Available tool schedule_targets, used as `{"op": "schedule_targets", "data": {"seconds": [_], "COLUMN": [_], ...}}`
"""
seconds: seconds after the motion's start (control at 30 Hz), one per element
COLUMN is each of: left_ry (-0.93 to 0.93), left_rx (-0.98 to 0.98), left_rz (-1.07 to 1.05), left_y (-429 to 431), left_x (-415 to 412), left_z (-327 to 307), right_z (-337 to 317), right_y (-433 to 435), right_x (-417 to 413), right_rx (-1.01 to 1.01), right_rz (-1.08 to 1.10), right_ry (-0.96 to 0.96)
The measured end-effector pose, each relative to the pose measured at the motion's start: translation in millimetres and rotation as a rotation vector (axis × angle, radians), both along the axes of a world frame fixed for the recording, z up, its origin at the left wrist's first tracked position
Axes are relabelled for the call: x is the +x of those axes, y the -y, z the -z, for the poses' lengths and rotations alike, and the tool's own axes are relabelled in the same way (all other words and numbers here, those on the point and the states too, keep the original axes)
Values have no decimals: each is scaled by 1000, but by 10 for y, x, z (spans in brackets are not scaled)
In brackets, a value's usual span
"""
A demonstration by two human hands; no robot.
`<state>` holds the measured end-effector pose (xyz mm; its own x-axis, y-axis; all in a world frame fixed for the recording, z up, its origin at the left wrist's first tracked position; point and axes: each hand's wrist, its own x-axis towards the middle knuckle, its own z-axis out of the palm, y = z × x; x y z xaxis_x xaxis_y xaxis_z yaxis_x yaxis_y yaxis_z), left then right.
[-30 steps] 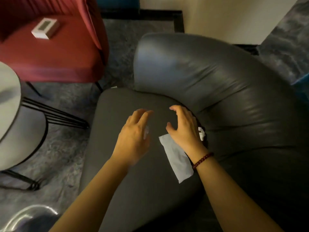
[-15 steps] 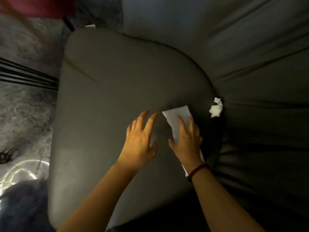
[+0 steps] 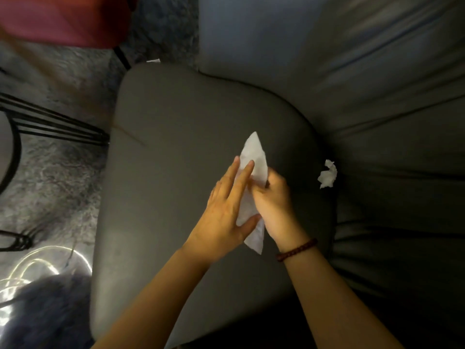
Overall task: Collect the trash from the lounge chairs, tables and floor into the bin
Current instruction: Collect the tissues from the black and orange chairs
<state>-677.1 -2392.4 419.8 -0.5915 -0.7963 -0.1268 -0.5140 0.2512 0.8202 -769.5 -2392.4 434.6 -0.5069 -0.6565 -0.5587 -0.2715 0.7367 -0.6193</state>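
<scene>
Lounge corner, dim: dark grey leather chair seat over mottled grey carpet, with a red upholstered chair past the seat's far left corner.

Item 1, flat white paper tissue sheet. Position: raised just over the seat's middle, nearer the right edge, between both my grips. Handling, as I judge it: almost weightless, limp, easily torn, not slippery. It can be taken anywhere, best bunched at the middle into a wad.

Right grip: fingers curled round the sheet's middle, pinching it. Left grip: fingers straight, laid flat along the sheet's left face, thumb pressed to its lower part.

Item 2, crumpled white tissue wad. Position: the seat's right edge, in the crease against the backrest, near my right grip but apart and untouched. Judged equally light and soft; a pinch from above should serve.

Item 3, small white scrap on the carpet beyond the seat's far edge; too small to identify.
</scene>
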Motion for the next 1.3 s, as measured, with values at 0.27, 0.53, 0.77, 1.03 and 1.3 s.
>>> {"op": "schedule_targets", "data": {"seconds": [0.27,0.53,0.77,1.03,1.3], "left_ry": [136,342,272,228,241], "left_rx": [-96,-180,-251,-159,-170], "left_rz": [-139,-317,-236,-143,33], "left_y": [31,67,213,253,208], "left_x": [39,21,-267,-716,-723], "left_z": [-93,-109,-115,100,225], "right_z": [-282,-9,331,788,1121], "right_y": [-88,-205,-175,-78,-119], "right_x": [-221,-502,-1142,-1705,-1759], "right_rx": [-18,-321,-24,278,228], "right_rz": [34,-668,-658,-548,-445], "right_ry": [762,-637,-767,-670,-658]}}
